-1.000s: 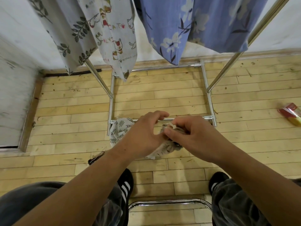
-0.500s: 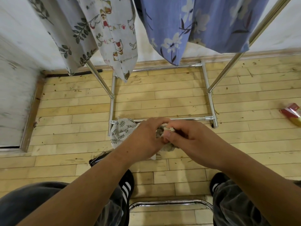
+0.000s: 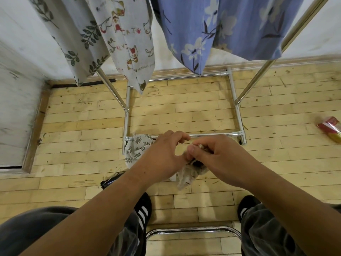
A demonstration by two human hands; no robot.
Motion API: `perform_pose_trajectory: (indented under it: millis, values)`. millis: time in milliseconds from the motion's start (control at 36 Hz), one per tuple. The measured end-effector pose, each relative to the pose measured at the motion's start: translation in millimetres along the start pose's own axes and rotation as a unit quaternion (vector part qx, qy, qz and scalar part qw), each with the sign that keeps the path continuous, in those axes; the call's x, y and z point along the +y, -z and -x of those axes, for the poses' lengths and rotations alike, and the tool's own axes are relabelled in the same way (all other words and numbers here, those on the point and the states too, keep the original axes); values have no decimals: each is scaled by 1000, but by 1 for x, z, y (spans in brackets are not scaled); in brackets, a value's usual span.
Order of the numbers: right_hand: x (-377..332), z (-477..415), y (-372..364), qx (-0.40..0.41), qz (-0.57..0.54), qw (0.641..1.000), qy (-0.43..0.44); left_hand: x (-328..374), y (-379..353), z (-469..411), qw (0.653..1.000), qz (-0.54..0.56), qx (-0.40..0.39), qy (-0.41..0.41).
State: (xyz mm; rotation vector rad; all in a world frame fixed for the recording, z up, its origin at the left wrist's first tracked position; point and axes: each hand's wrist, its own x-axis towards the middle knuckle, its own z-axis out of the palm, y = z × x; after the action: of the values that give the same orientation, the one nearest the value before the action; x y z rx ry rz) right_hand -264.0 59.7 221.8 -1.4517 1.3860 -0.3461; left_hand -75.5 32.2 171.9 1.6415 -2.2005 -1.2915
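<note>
A pale cloth printed with dark leaves is bunched between both my hands, above the wooden floor. My left hand grips the cloth from the left, and a rounded fold sticks out past its knuckles. My right hand pinches a bunched part of the cloth between thumb and fingers. A crumpled tail of the cloth hangs below the hands. How much cloth lies inside the palms is hidden.
A chrome drying rack stands ahead, its base bar just beyond my hands. On it hang a leaf-print cloth, a cat-print cloth and a blue flowered cloth. A red and yellow packet lies on the floor at right. A chrome chair bar curves between my shoes.
My hands have kept working the cloth at the same spot. The crumpled tail now hangs lower below them, and my right thumb has shifted on the bunched part.
</note>
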Motion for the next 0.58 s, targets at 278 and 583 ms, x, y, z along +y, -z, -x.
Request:
perform_pose_trajectory:
  millis: [278, 583]
  values:
    - [-7, 4, 1, -13, 5, 999, 43, 7, 2, 3, 993, 80, -42, -77]
    - [-15, 7, 3, 5, -11, 997, 81, 4, -1, -6, 990, 108, -60, -68]
